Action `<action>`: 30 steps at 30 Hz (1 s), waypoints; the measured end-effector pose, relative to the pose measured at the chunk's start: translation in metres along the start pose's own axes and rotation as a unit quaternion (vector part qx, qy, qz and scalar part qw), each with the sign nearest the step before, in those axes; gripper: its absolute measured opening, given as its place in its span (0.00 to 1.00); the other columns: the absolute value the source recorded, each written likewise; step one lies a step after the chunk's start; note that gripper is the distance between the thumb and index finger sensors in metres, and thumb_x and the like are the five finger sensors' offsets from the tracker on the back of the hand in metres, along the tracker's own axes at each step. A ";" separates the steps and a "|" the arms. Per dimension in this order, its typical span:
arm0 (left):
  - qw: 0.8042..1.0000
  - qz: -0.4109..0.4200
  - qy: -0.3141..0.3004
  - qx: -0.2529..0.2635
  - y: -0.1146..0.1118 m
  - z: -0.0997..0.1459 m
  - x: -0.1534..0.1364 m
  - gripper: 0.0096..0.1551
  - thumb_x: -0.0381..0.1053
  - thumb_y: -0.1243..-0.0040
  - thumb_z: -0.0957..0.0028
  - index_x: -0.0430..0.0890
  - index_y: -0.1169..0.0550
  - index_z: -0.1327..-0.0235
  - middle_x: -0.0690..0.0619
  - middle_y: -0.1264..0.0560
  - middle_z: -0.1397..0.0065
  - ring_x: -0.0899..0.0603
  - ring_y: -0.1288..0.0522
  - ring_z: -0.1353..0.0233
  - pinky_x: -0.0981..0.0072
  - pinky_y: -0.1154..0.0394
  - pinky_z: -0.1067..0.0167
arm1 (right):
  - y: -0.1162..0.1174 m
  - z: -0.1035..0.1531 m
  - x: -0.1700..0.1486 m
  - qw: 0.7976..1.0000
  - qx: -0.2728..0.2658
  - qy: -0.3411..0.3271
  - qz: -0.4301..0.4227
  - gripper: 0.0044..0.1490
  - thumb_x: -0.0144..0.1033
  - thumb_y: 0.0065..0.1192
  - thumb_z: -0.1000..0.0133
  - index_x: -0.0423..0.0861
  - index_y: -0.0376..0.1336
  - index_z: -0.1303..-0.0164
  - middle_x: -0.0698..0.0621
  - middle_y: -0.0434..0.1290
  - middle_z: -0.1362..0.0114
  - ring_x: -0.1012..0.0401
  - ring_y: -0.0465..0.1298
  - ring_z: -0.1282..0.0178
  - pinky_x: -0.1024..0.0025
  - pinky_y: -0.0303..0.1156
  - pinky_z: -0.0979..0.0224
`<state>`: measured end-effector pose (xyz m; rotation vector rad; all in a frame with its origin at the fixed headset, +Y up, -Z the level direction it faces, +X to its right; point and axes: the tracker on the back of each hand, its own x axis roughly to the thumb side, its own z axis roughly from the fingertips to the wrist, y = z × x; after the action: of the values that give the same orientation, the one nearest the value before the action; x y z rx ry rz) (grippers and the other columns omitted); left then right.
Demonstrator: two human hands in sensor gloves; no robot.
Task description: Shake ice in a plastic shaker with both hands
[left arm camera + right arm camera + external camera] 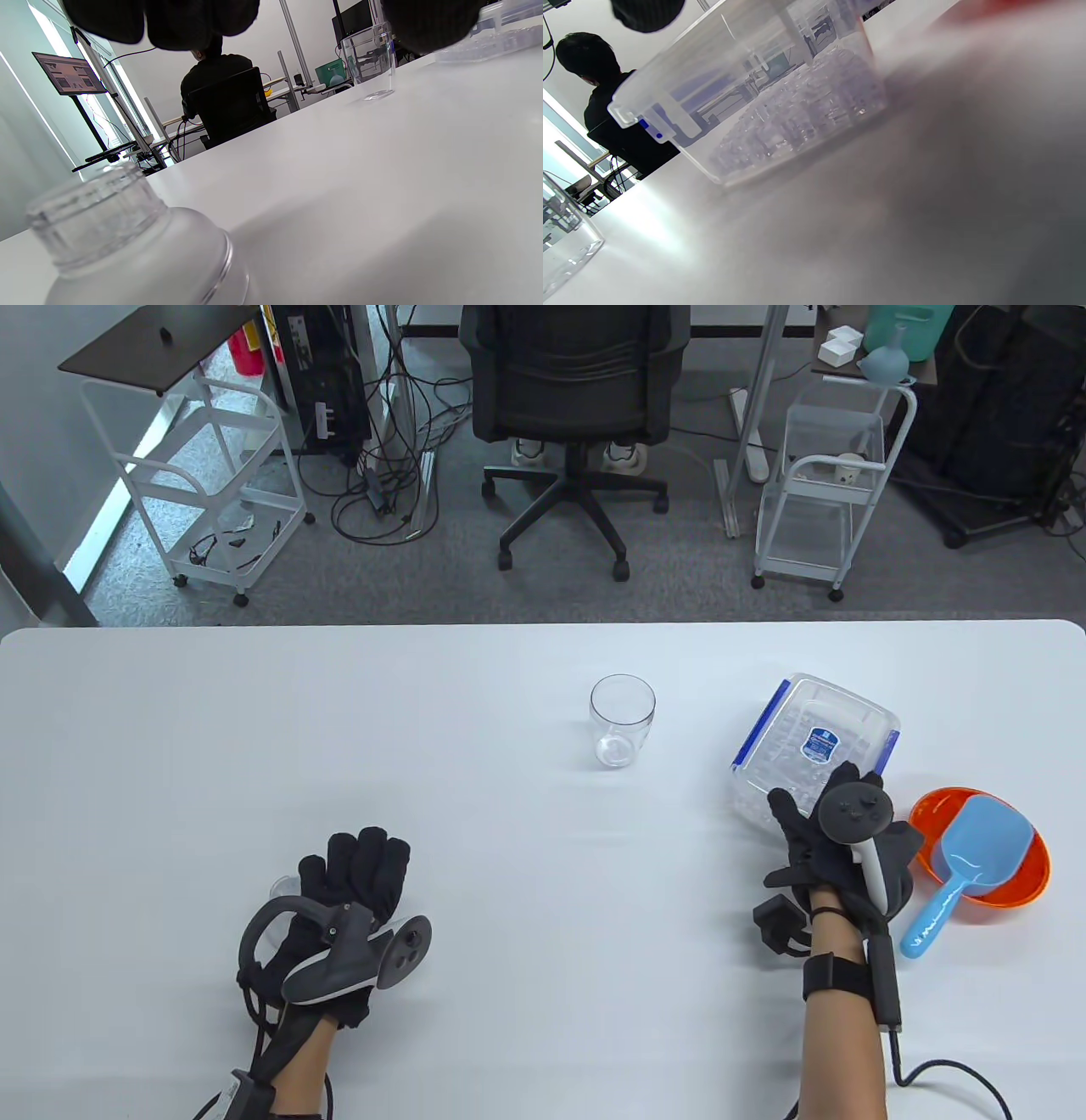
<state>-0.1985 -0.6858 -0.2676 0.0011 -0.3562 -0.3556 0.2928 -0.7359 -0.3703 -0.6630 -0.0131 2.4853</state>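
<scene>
Near edge: left hand [339,891], fingers relaxed, lies over the frosted clear plastic shaker lid [127,241]. Right hand [836,848], fingers spread loose, rests at the lidded clear ice-filled container [814,738]. Beyond: the clear plastic shaker cup [622,721], upright.

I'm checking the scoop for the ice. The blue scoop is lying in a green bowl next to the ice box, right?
Nearly. The blue scoop does lie in a bowl beside the ice box, but the bowl is orange, not green. The table view shows it.
</scene>
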 end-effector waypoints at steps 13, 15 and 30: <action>1.000 -0.004 -0.008 -0.012 -0.005 -0.005 0.007 0.58 0.68 0.51 0.41 0.36 0.63 0.22 0.31 0.55 0.13 0.22 0.46 0.17 0.27 0.42 0.28 | 0.002 -0.006 -0.010 0.996 0.014 0.036 -0.082 0.52 0.51 0.40 0.34 0.34 0.25 0.19 0.30 0.23 0.19 0.33 0.41 0.20 0.39 0.45 0.20; 1.000 -0.002 -0.011 -0.015 -0.006 -0.006 0.010 0.58 0.68 0.51 0.41 0.36 0.63 0.22 0.31 0.55 0.13 0.22 0.46 0.17 0.27 0.42 0.28 | -0.001 -0.007 -0.010 0.993 0.020 0.038 -0.109 0.53 0.49 0.44 0.35 0.34 0.26 0.19 0.29 0.25 0.19 0.32 0.41 0.20 0.38 0.45 0.21; 0.999 -0.018 -0.025 -0.031 -0.011 -0.011 0.017 0.57 0.68 0.51 0.41 0.36 0.63 0.22 0.31 0.55 0.13 0.23 0.46 0.17 0.27 0.42 0.28 | -0.021 -0.002 0.008 0.990 0.139 0.011 0.011 0.55 0.46 0.54 0.40 0.29 0.32 0.22 0.21 0.38 0.21 0.29 0.55 0.24 0.38 0.59 0.26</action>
<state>-0.1835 -0.7025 -0.2727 -0.0621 -0.3946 -0.4034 0.2987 -0.7141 -0.3729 -0.5735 0.3456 2.4373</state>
